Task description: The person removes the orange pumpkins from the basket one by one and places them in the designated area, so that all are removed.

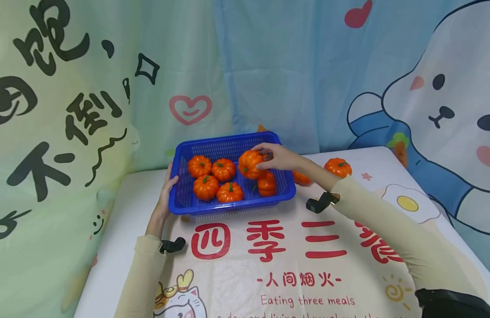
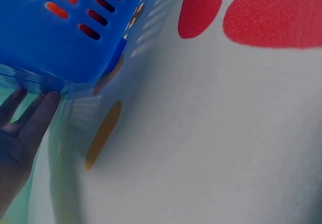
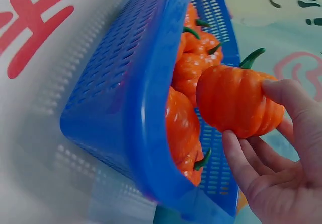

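Note:
A blue plastic basket (image 1: 232, 207) with perforated walls stands on the table, with several small orange pumpkins (image 1: 205, 187) inside. At its left end my left hand (image 1: 165, 194) holds the rim, thumb on top and fingers against the outer wall. In the left wrist view the fingers (image 2: 43, 116) lie along the wall; the thumb is out of sight there. My right hand (image 1: 277, 157) pinches another pumpkin (image 1: 250, 164) over the basket's right half. The right wrist view shows this pumpkin's green stem (image 3: 251, 59) pointing up and the thumb on its side.
Right of the basket, one pumpkin (image 1: 338, 167) sits on the table and another pumpkin (image 1: 302, 178) is partly hidden by my right forearm. A printed cloth (image 1: 284, 240) covers the table. Behind hangs a printed curtain (image 1: 268, 79), close to the basket's far side.

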The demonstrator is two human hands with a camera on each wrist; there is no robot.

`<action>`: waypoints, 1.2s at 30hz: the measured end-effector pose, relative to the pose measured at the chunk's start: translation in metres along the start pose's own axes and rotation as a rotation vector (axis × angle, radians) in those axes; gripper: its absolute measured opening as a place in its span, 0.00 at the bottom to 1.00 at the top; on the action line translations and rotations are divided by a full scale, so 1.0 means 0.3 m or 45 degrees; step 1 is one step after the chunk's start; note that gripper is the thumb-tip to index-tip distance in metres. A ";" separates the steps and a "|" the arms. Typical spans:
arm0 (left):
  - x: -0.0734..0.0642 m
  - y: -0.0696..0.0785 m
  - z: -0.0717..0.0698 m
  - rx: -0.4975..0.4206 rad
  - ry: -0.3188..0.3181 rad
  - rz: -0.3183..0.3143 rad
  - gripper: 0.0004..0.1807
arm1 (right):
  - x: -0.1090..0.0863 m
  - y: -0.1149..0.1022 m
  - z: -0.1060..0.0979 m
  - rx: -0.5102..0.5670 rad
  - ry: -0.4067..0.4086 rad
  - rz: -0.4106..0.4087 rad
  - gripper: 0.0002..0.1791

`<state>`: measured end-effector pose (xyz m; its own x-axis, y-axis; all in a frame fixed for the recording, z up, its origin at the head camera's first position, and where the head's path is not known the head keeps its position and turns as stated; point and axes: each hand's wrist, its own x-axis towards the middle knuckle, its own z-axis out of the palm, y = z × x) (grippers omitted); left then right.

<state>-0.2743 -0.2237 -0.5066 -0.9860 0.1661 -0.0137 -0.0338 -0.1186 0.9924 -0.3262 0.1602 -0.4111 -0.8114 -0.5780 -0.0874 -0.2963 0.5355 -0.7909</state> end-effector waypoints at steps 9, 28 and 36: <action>0.009 0.003 0.013 0.047 -0.006 -0.003 0.35 | -0.137 0.026 -0.021 0.224 0.083 0.150 0.33; 0.015 0.009 0.016 0.008 -0.013 -0.007 0.35 | -0.319 0.139 -0.056 0.509 0.290 0.325 0.28; -0.007 0.010 0.006 0.001 -0.008 -0.036 0.34 | -0.327 0.166 -0.059 0.480 0.290 0.210 0.35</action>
<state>-0.2720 -0.2226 -0.5032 -0.9836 0.1755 -0.0408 -0.0613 -0.1127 0.9917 -0.2703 0.2546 -0.4312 -0.9346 -0.3314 -0.1288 0.0157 0.3236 -0.9461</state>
